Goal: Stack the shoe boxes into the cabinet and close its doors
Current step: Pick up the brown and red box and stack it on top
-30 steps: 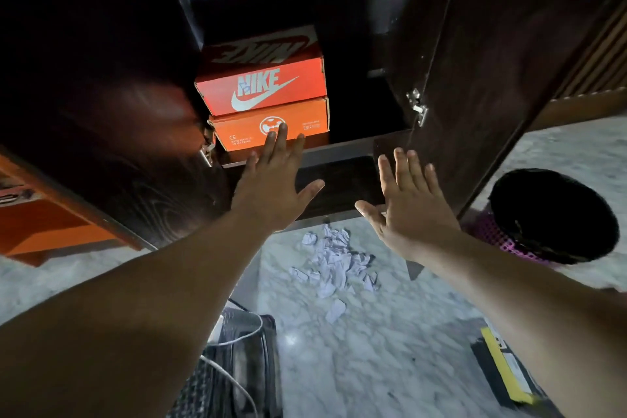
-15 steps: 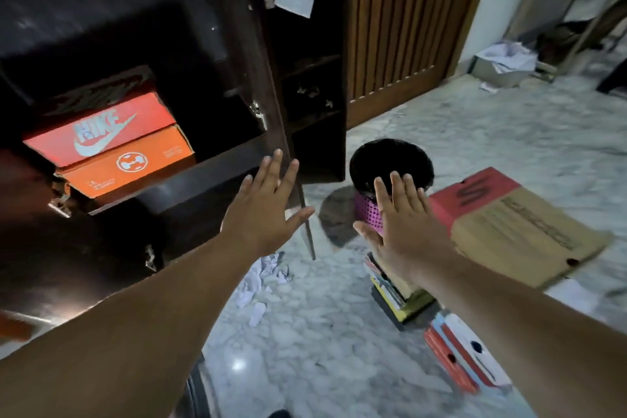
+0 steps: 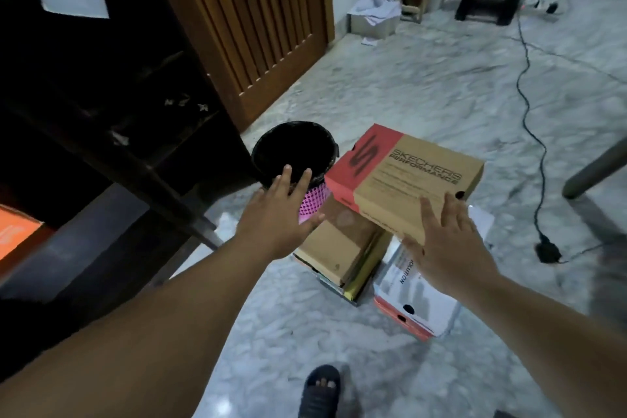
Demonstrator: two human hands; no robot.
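Head view: both hands flat-fingered, holding nothing; right hand (image 3: 448, 244) at Skechers box (image 3: 407, 176) near edge, left hand (image 3: 278, 214) before black bin (image 3: 295, 149).

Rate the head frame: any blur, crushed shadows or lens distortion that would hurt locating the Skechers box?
Head view: the brown and red cardboard Skechers shoe box is evenly lit and its lettering legible, slightly soft from motion. The dark wooden cabinet at left is crushed to near black. The left hand and right hand show mild blur. Wide-angle bending curves the brown slatted door.
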